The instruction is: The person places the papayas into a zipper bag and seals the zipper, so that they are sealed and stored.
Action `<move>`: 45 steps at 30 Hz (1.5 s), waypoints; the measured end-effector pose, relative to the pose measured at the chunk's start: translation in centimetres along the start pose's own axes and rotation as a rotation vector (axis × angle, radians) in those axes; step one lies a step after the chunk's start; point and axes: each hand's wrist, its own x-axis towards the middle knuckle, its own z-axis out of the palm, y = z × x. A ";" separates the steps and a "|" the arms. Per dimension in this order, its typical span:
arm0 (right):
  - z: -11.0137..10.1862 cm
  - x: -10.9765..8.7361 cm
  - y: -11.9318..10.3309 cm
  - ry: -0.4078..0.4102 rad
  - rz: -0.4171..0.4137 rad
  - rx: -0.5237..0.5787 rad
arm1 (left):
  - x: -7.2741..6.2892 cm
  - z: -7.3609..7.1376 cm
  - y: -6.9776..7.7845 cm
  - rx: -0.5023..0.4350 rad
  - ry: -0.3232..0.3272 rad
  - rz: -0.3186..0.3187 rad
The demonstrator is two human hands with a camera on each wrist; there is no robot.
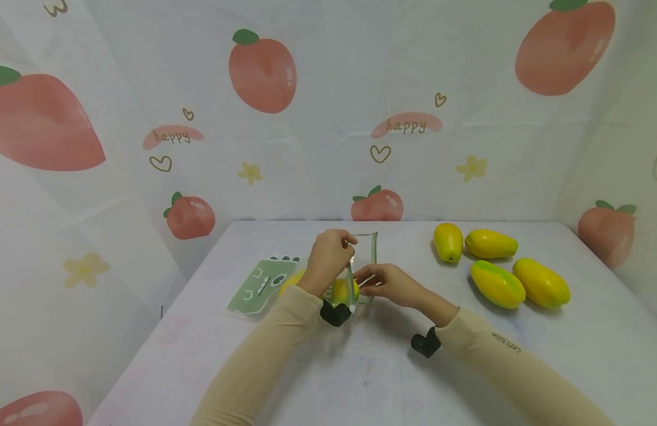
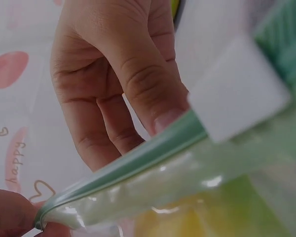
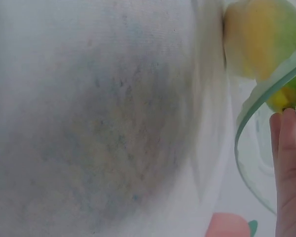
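A clear plastic zip bag point(image 1: 254, 291) with a green printed cartoon face lies on the table, its green-edged mouth spread on the right. My left hand point(image 1: 327, 258) is at the top of the mouth; in the left wrist view, the left fingers point(image 2: 12, 212) pinch the green zip strip point(image 2: 133, 160). A yellow-green papaya-like fruit point(image 1: 343, 291) lies just within the mouth. Extended fingers of my right hand point(image 1: 389, 284) reach into the mouth and touch the fruit's end point(image 3: 286, 96). Another yellow fruit point(image 1: 290, 282) shows deeper, partly behind the left arm. A white slider point(image 2: 239, 94) sits on the zip.
Several similar yellow fruits point(image 1: 497, 284) lie loose at the back right of the white table point(image 1: 371, 378). A fruit-printed cloth point(image 1: 318, 160) hangs behind the table and along both sides.
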 end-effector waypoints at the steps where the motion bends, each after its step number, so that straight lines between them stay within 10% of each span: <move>1: -0.1 0.0 -0.1 0.001 -0.001 -0.002 | 0.0 0.0 0.0 0.001 0.000 -0.002; 16: -2.7 -1.9 0.1 0.118 -0.023 0.031 | -0.1 -0.1 0.0 -0.021 0.007 -0.002; 45: -11.8 -12.4 1.2 0.567 -0.009 -0.167 | -0.3 -0.2 0.2 -0.036 0.007 -0.008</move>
